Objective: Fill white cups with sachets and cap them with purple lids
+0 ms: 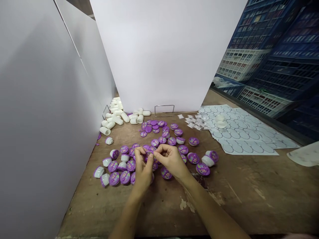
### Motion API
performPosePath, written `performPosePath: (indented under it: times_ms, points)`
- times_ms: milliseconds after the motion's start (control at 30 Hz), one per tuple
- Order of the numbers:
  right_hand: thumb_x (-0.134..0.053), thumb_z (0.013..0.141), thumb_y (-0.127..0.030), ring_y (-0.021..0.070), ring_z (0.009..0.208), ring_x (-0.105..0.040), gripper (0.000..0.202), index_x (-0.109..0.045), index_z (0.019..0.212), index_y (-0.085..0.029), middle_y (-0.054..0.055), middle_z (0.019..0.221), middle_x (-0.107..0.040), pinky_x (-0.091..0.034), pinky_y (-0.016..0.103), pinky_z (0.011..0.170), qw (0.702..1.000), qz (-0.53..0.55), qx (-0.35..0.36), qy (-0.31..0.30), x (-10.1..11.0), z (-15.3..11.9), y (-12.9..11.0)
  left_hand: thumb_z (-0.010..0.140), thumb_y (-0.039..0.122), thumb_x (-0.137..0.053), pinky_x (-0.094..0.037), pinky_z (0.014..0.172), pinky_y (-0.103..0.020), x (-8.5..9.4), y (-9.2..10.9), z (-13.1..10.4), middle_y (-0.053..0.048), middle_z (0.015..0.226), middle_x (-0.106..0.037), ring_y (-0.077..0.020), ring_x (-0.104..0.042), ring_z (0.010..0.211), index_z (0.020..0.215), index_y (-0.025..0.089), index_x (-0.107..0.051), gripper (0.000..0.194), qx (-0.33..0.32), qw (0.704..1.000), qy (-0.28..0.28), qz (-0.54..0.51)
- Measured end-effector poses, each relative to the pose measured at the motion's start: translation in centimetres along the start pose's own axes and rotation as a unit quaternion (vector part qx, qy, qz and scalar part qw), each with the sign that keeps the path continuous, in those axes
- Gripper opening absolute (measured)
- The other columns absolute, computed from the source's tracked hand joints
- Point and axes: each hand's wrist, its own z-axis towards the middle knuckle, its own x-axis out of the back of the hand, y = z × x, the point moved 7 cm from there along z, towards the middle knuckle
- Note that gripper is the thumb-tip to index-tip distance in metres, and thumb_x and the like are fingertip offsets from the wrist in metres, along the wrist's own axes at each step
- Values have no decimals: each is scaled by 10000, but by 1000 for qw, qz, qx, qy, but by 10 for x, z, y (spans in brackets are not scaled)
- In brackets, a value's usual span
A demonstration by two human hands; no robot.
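In the middle of the table, my left hand (143, 167) is closed around a small round purple lid (149, 154) with a coloured print. Whether a white cup is under this lid is hidden by my fingers. My right hand (171, 161) pinches at the lid's right edge, thumb and forefinger together. Around both hands lie many small white cups with purple printed lids, such as a lidded cup (114, 178) to the left and another lidded cup (202, 169) to the right. Some stand upright and others are tipped on their sides. Just beyond my hands is a group of loose purple lids (148, 129).
White plastic cups (118, 120) are heaped at the back left. Small clear packets (196, 122) lie at the back right, beside sheets printed with circles (249, 132). White panels (164, 53) enclose the back and left. Stacked crates (271, 56) stand beyond the right edge.
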Motion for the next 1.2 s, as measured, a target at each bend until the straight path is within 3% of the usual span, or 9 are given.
performPosePath:
  times_ms: [333, 533, 633, 733, 833, 967, 1200]
  points:
    - [-604, 670, -277, 101, 543, -466, 137, -534, 595, -185, -36, 570, -524, -368, 228, 509, 998, -55, 13, -9, -7, 0, -1, 808, 241, -619, -360, 632, -200, 5, 1, 2, 40, 777, -335, -107, -335, 677, 799, 228, -354, 265, 1, 1000, 9, 23]
    - [-588, 696, -292, 107, 552, -487, 134, -527, 633, -192, -38, 591, -527, -393, 229, 519, 999, -50, 16, -11, -15, -1, 6, 786, 285, -655, -395, 689, -212, 15, -3, 3, 34, 791, -359, -116, -392, 729, 808, 227, -397, 265, 2, 999, 29, 19]
    - [-601, 720, -322, 113, 560, -505, 139, -555, 683, -195, -30, 621, -554, -412, 230, 518, 999, -29, 24, -8, -17, -3, 4, 792, 300, -663, -422, 754, -229, 22, -2, 3, 13, 868, -440, -128, -457, 813, 918, 229, -478, 234, 9, 999, 36, 27]
    - [-620, 725, -319, 124, 572, -536, 132, -586, 694, -195, -13, 630, -586, -435, 237, 526, 999, -35, 32, 15, -15, -6, -3, 782, 355, -681, -447, 786, -260, 20, -5, 5, -16, 936, -532, -148, -526, 864, 1034, 221, -531, 322, 54, 998, -5, 16]
    - [-632, 720, -304, 129, 571, -560, 118, -597, 697, -193, -5, 634, -604, -459, 241, 533, 999, -28, 33, 31, -13, -11, -12, 776, 400, -684, -454, 682, -252, 15, -5, 7, -9, 806, -556, -137, -536, 729, 882, 183, -578, 264, 81, 994, -66, 10]
    - [-645, 719, -294, 111, 546, -541, 115, -610, 696, -186, -18, 620, -588, -458, 228, 513, 1000, 6, 21, 12, -15, -16, -18, 799, 401, -656, -410, 544, -227, 14, 4, 8, 19, 678, -522, -110, -483, 581, 769, 180, -568, 239, 74, 992, -98, 35]
    - [-716, 684, -360, 107, 494, -543, 208, -630, 728, -175, -26, 583, -589, -486, 231, 478, 995, 75, -60, 1, -15, -20, -3, 849, 396, -599, -386, 529, -223, 13, 11, 2, 6, 735, -550, -119, -486, 608, 834, 195, -582, 202, 41, 986, -121, 104]
